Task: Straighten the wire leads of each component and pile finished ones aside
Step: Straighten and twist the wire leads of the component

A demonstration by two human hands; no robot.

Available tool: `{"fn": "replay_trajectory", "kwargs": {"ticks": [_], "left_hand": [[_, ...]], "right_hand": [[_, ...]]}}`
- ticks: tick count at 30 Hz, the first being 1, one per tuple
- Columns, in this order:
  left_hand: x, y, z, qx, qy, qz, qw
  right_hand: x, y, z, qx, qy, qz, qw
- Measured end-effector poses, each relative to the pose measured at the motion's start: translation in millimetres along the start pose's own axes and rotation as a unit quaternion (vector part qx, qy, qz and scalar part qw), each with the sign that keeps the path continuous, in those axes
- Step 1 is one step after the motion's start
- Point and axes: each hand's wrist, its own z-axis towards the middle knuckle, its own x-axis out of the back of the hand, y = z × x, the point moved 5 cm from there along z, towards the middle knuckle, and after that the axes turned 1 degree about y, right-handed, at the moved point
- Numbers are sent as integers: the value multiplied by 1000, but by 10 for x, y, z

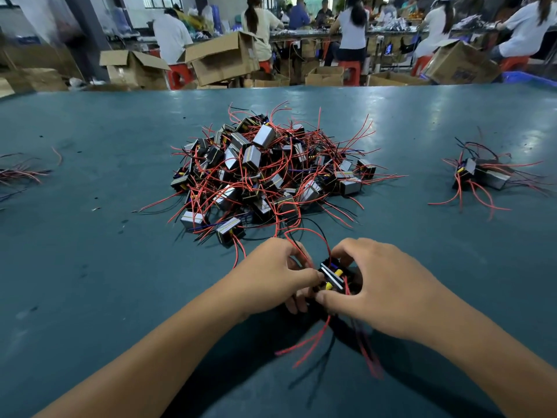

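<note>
A small black component (331, 277) with white stripes, yellow sleeves and red and black wire leads sits between both hands near the table's front. My left hand (271, 276) grips it from the left, thumb on its top. My right hand (376, 285) holds it from the right, thumb at its near edge. Its leads (313, 342) trail toward me, and some loop up behind the fingers. A big tangled heap of like components (265, 170) lies in the table's middle, just beyond my hands. A small pile of components (482, 176) lies at the right.
The teal table (105, 251) stretches wide on both sides. A few loose red wires (21, 171) show at the left edge. Beyond the far edge stand open cardboard boxes (223, 60), red stools, and several people seated at benches.
</note>
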Motion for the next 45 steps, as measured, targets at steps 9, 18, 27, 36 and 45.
{"fn": "replay_trajectory", "kwargs": {"ticks": [9, 18, 27, 36, 45], "left_hand": [[-40, 27, 18, -29, -39, -39, 998], [199, 29, 81, -101, 86, 72, 989], [114, 153, 83, -188, 103, 221, 951], [124, 196, 27, -240, 129, 209, 939], [115, 193, 35, -231, 120, 179, 949]], "right_hand": [[-22, 57, 13, 2, 15, -85, 996], [266, 436, 188, -58, 78, 15, 995], [1028, 1644, 677, -211, 183, -79, 957], [1451, 2318, 1383, -326, 196, -147, 913], [1080, 1842, 1556, -238, 278, -208, 907]]}}
